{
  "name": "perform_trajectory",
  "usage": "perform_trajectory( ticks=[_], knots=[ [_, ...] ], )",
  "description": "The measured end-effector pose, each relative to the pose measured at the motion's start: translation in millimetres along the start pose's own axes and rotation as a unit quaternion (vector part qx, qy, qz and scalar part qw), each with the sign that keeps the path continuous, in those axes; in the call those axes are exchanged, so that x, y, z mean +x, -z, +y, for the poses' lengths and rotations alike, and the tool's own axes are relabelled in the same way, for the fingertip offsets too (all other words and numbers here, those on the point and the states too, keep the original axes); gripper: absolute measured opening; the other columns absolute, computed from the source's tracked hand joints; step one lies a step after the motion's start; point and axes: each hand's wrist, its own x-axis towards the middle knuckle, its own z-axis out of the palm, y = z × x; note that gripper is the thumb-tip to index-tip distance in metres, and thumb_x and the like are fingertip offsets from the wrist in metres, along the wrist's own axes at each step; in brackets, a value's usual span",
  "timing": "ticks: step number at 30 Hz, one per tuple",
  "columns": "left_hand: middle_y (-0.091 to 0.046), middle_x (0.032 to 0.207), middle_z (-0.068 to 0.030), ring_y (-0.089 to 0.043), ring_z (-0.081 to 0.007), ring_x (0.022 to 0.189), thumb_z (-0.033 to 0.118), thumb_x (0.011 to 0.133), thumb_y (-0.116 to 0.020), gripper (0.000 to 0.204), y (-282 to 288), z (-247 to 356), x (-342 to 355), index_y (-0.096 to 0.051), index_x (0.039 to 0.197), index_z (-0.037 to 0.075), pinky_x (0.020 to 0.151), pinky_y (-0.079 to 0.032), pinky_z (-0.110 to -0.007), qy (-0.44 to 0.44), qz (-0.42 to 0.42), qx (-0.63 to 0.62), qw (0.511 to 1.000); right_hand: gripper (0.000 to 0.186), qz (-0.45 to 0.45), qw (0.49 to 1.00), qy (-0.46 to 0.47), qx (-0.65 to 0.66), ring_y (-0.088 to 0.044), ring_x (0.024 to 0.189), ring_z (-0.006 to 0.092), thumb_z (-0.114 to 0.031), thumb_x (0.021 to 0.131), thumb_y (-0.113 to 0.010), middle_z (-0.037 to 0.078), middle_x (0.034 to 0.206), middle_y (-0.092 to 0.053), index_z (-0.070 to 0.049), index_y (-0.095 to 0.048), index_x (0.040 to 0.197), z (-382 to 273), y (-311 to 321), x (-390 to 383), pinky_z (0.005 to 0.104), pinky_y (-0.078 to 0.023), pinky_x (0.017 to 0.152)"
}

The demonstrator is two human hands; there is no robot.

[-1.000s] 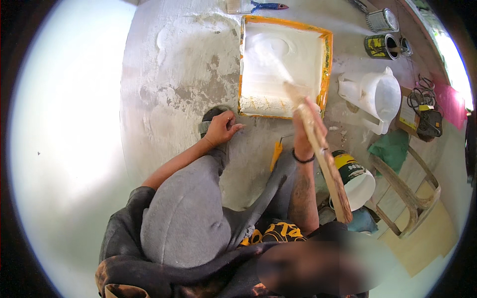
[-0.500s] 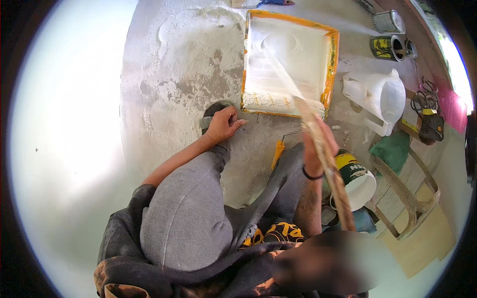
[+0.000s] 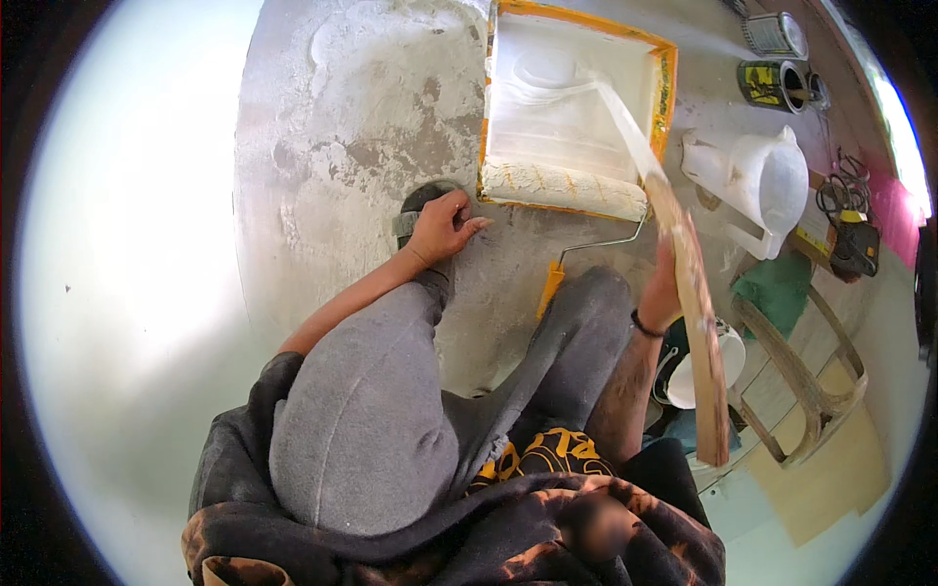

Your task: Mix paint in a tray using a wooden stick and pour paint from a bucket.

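My right hand [image 3: 664, 293] is closed round a long wooden stick [image 3: 696, 313]. The stick's far end is coated in white paint and dips into the paint tray [image 3: 667, 98], an orange-rimmed tray holding white paint [image 3: 557, 122]. Ridges in the paint trail left from the stick's tip. A paint roller [image 3: 562, 186] lies across the tray's near end, its yellow handle [image 3: 550, 286] resting outside beside my right knee. My left hand [image 3: 442, 232] lies over my left shoe [image 3: 418, 200], fingers loosely curled with nothing seen in them.
To the tray's right stand a white plastic jug [image 3: 747, 186], an open dark can [image 3: 767, 86] and a metal can [image 3: 772, 36]. Further right are a black cabled device [image 3: 850, 244], a green cloth [image 3: 779, 293] and a wooden frame [image 3: 806, 400]. A white bucket [image 3: 718, 366] sits behind the stick.
My right hand and the stick have shifted right, dragging the coated tip right through the paint. The ridges in the paint have spread. My left hand stays over the shoe.
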Motion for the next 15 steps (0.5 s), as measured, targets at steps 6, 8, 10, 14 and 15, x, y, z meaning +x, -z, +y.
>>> perform_trajectory(
  ticks=[6,8,10,14,15],
  knots=[
    [-0.048,0.065,-0.013,-0.048,-0.029,0.056,0.03,0.08,-0.075,0.04,4,-16,-10,-0.047,0.075,0.003,0.053,-0.04,-0.037,0.021,-0.015,0.013,1.0,0.033,-0.095,0.99,0.103,0.0,-0.067,0.095,0.0234,-0.01,0.08,-0.076,0.016,0.102,-0.07,0.003,-0.067,0.109,-18,-54,-24,0.034,-0.052,0.087],
    [-0.048,0.065,-0.0128,-0.048,-0.0287,0.056,0.03,0.08,-0.076,0.04,7,-7,-8,-0.047,0.075,0.003,0.053,-0.04,-0.037,0.03,-0.002,-0.009,1.0,0.032,-0.112,0.985,0.131,-0.029,-0.068,0.09,0.0245,-0.012,0.08,-0.077,0.015,0.097,-0.071,0.003,-0.068,0.107,-23,-27,-29,0.0347,-0.053,0.085],
    [-0.048,0.064,-0.0127,-0.048,-0.0285,0.056,0.029,0.08,-0.076,0.039,3,-1,2,-0.047,0.075,0.003,0.053,-0.04,-0.037,0.021,0.005,-0.003,1.0,0.035,-0.077,0.988,0.135,-0.022,-0.067,0.092,0.0246,-0.012,0.081,-0.076,0.015,0.103,-0.07,0.003,-0.066,0.111,1,2,-21,0.0352,-0.053,0.085],
    [-0.048,0.064,-0.0128,-0.049,-0.0292,0.056,0.028,0.08,-0.075,0.038,3,-5,-6,-0.047,0.075,0.003,0.053,-0.04,-0.037,0.011,0.004,0.008,1.0,0.037,0.0,0.999,0.022,-0.034,-0.064,0.098,0.0237,-0.011,0.085,-0.072,0.015,0.115,-0.066,0.004,-0.062,0.117,2,-30,-3,0.034,-0.052,0.086],
    [-0.048,0.064,-0.0128,-0.049,-0.0292,0.056,0.028,0.08,-0.075,0.038,-6,-5,2,-0.047,0.075,0.003,0.053,-0.04,-0.037,-0.005,-0.002,-0.006,1.0,0.036,-0.03,0.995,0.098,-0.012,-0.064,0.099,0.0237,-0.011,0.086,-0.07,0.015,0.115,-0.065,0.004,-0.062,0.117,3,-36,-5,0.0338,-0.052,0.086]
  ],
)
